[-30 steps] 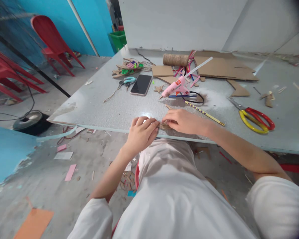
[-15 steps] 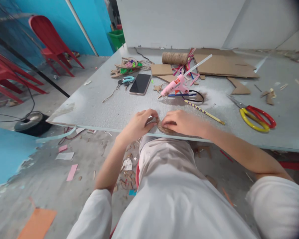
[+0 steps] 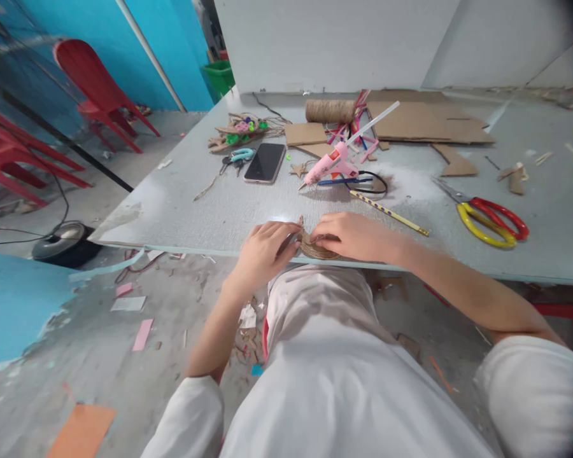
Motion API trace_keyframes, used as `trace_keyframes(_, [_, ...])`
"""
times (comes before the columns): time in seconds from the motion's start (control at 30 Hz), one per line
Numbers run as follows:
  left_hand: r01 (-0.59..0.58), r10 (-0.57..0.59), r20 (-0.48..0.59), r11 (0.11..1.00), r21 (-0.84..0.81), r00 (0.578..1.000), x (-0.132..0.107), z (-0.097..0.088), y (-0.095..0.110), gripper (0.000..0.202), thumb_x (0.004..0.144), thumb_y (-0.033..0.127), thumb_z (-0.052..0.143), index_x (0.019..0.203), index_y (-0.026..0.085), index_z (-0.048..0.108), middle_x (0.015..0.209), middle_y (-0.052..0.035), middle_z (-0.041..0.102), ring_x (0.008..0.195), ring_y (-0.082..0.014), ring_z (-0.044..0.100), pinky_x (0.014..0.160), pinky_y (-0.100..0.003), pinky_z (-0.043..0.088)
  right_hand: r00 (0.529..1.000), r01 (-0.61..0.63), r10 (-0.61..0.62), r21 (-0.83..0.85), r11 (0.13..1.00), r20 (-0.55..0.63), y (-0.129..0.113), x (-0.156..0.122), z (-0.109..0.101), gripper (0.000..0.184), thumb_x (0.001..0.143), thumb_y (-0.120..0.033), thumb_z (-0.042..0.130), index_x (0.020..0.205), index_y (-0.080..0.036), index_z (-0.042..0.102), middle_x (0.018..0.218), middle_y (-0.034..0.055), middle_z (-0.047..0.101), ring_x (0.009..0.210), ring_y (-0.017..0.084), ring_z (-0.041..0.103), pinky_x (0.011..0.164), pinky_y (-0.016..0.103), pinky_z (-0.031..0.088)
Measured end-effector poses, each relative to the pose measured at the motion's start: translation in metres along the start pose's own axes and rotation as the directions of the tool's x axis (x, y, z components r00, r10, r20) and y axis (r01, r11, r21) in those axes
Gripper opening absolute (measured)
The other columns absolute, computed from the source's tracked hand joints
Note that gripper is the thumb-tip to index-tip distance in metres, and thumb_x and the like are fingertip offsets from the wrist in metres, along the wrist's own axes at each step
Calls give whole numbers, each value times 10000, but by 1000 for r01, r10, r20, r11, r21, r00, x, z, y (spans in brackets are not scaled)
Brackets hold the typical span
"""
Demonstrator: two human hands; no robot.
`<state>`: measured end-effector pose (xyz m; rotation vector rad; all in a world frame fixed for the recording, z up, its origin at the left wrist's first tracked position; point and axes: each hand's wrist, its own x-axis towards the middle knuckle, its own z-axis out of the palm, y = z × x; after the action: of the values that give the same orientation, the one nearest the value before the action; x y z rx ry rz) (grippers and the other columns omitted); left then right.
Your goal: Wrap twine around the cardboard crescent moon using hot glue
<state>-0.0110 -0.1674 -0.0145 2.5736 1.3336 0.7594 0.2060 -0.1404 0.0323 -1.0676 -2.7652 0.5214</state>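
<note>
A curved piece wrapped in brown twine (image 3: 316, 250) lies at the table's front edge, with a thin tip pointing up. My left hand (image 3: 268, 249) pinches its left end between thumb and fingers. The fingers of my right hand (image 3: 346, 234) are closed on its upper right side, hiding part of it. Just beyond my hands stands a pink glue gun (image 3: 332, 166) with a clear glue stick in its back. A blue pen (image 3: 346, 181) and a yellow patterned pencil (image 3: 391, 214) lie beside it. A small cardboard star (image 3: 298, 170) is left of the glue gun.
Yellow-and-red scissors (image 3: 489, 219) lie on the right. Farther back are a phone (image 3: 265, 163), blue-handled snips (image 3: 241, 154), a twine roll (image 3: 330, 111) and cardboard sheets (image 3: 410, 121). Scraps litter the floor; red chairs (image 3: 93, 83) stand at the left.
My left hand has shifted slightly down and turned flatter over the twine-wrapped piece, whose upper tip now shows more. My right hand stays nearly in place. The view has shifted slightly.
</note>
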Motion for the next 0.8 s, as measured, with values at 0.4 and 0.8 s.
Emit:
trace_keyframes(0.4, [139,-258,-408,944,-299,876,-15,1,-8,127,879,312,592,884,191,629,927,-31,733,883,-164,678,799,-283,490,997,-61,55,-143,988,-47,31,-12,-49,283,826,-433,628,981,-202,678,1087,52,666,931,209,601,741,315,396])
trace_keyframes(0.8, [-177,143,-168,962,-207,975,3,-14,-14,238,955,262,408,824,182,591,883,-74,695,876,-180,624,803,-329,460,919,-311,352,224,924,-175,145,36,-54,583,649,-509,740,1138,-211,628,1139,89,639,1024,271,586,883,411,453])
